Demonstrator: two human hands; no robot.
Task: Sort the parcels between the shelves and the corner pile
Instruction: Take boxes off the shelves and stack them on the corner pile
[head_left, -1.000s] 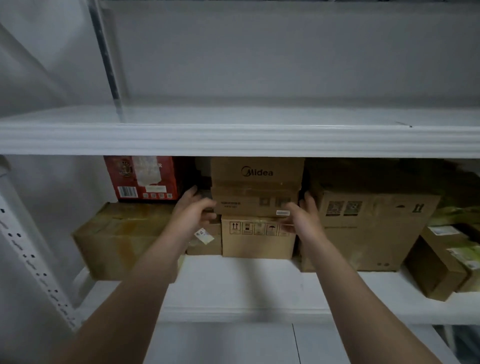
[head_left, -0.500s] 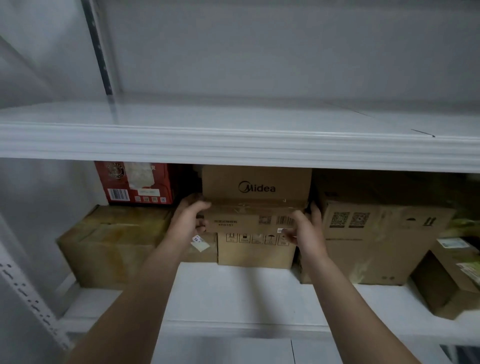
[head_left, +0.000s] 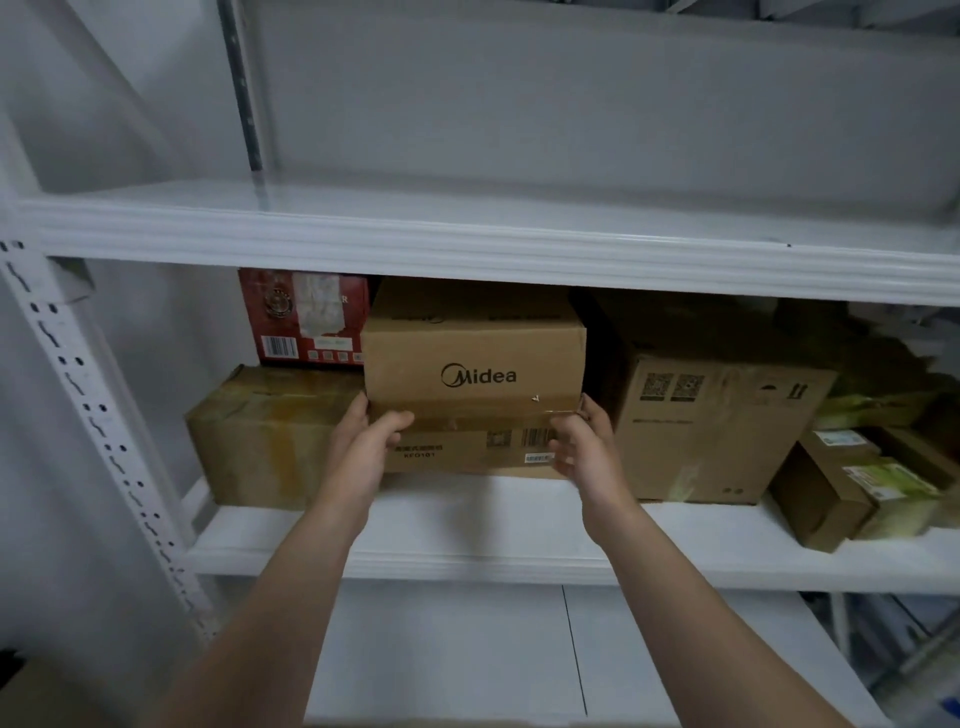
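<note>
On the middle shelf (head_left: 467, 525), your left hand (head_left: 363, 447) and right hand (head_left: 584, 452) each curl round a lower front corner of the Midea carton (head_left: 474, 364). It sits between a red box (head_left: 304, 317) stacked on a taped carton (head_left: 265, 431) and a larger carton (head_left: 711, 431) bearing two QR codes. Beside your fingers you can read a barcode label and "KFO101", though it is unclear whether that band belongs to a separate box.

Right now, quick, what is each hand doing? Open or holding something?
Left hand: closed, gripping the left edge of the Midea box.
Right hand: closed, gripping the right edge of the same box.
</note>
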